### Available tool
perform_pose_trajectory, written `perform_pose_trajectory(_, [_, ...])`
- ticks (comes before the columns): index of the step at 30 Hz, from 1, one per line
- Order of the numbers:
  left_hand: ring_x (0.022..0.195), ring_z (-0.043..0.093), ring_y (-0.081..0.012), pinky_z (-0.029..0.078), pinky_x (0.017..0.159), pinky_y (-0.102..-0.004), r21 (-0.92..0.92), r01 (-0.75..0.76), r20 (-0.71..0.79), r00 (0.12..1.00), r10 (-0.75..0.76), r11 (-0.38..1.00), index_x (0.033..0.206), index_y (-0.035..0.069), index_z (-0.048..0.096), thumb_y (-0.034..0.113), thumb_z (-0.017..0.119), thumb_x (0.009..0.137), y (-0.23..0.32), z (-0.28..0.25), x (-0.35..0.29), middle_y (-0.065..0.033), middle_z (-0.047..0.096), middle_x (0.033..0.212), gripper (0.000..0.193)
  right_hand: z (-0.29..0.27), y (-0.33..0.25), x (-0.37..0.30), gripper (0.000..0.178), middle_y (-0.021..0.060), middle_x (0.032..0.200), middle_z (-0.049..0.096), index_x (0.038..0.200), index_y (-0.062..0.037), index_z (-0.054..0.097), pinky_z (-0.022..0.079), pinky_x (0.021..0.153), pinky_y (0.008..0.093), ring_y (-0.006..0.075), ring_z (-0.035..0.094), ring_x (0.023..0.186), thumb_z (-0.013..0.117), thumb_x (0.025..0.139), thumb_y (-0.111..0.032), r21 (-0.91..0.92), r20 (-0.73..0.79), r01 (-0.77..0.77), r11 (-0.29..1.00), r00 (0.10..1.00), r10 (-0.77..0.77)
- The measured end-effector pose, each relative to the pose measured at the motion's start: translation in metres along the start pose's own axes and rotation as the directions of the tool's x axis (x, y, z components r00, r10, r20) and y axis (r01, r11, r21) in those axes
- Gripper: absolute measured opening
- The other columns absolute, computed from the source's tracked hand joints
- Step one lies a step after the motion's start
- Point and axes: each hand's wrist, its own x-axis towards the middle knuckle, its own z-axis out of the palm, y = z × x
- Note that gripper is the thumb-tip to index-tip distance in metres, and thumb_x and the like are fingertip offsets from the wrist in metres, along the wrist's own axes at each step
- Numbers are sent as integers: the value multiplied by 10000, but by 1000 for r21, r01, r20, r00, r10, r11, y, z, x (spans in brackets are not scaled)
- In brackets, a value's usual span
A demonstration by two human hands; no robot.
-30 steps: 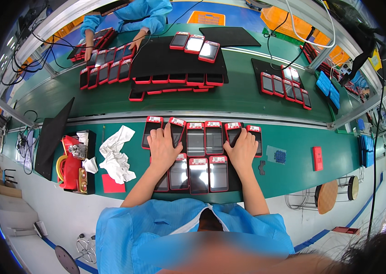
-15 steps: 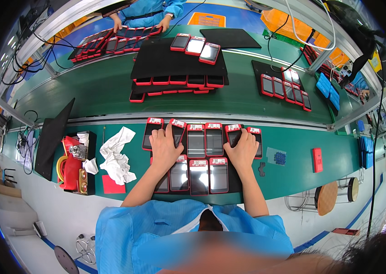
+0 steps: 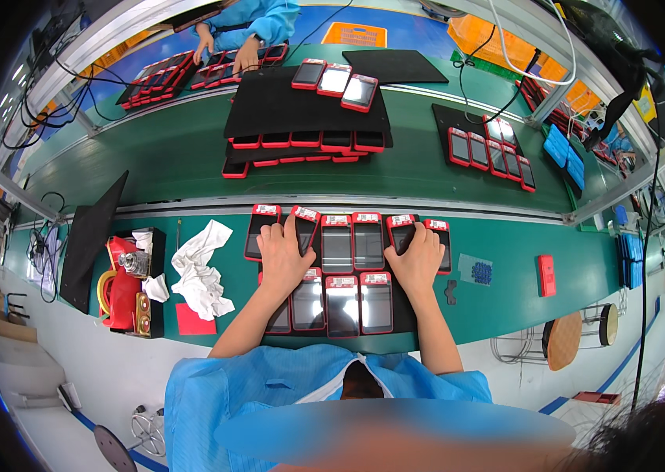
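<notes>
Two rows of red-framed handheld devices with dark screens lie on a black mat [image 3: 404,315] in front of me. My left hand [image 3: 281,258] is at the upper left of the rows, thumb and index finger closed about a tilted handheld device [image 3: 306,215]. Its other fingers rest over the neighbouring device [image 3: 255,234]. At the upper right, my right hand [image 3: 420,263] has thumb and fingers around another handheld device [image 3: 401,221], whose lower part is hidden. Between the hands, two upright devices [image 3: 338,245] lie untouched, with more [image 3: 342,307] in the nearer row.
Left are crumpled white cloth [image 3: 202,267], a red tape dispenser [image 3: 121,295] and a red square [image 3: 195,318]. A red piece [image 3: 546,275] lies right. Beyond the metal rail stand stacked mats with devices [image 3: 301,102] and another loaded mat [image 3: 490,149]. A co-worker's hands [image 3: 246,55] are at the far left.
My hands and the devices near them stay practically where they were. Across the bench, the co-worker's hand on the right has moved left and nearer over the far devices.
</notes>
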Motion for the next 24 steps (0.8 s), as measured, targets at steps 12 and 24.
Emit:
perform_pose_trajectory(12, [1005, 483, -349, 390, 891, -465, 7, 48, 36, 998, -49, 999, 1330, -6, 502, 183, 799, 671, 3, -3, 1, -170, 543, 1043, 747, 7, 5, -1, 666, 133, 933, 584, 1168, 24, 554, 402, 798, 432, 310, 555, 923, 792, 619, -271, -9, -104, 78, 997, 992, -78])
perform_pose_trajectory(24, [998, 483, -357, 392, 883, -477, 0, 50, 20, 999, -50, 999, 1312, -13, 508, 188, 801, 668, 3, -1, 0, -183, 544, 1040, 735, 6, 4, -1, 655, 136, 942, 592, 1165, 23, 559, 403, 792, 430, 308, 558, 925, 791, 625, -269, -6, -85, 66, 998, 994, -66])
